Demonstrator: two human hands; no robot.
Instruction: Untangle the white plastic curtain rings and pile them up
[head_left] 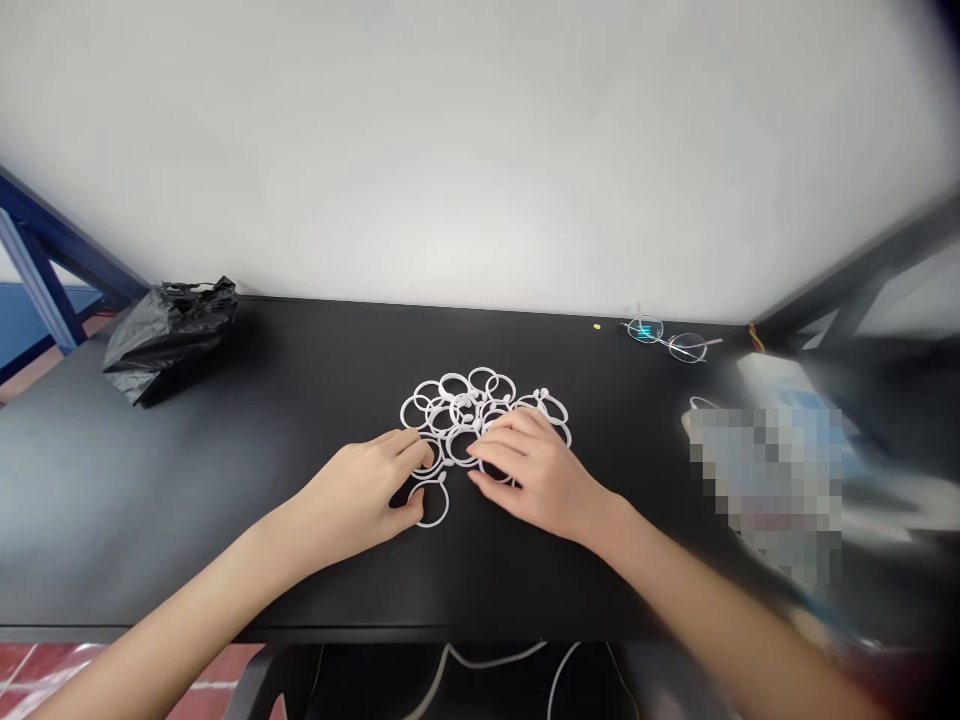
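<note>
A pile of several white plastic rings lies in the middle of a black table. My left hand rests at the pile's near left edge, fingers curled, thumb and fingertips touching a single ring that sits a little apart from the rest. My right hand lies on the pile's near right side, fingers bent down onto the rings. Some rings are hidden under its fingers.
A crumpled black plastic bag sits at the table's back left. A pair of glasses lies at the back right by the white wall. Papers or a package, blurred, lie at the right. Cables hang below the front edge.
</note>
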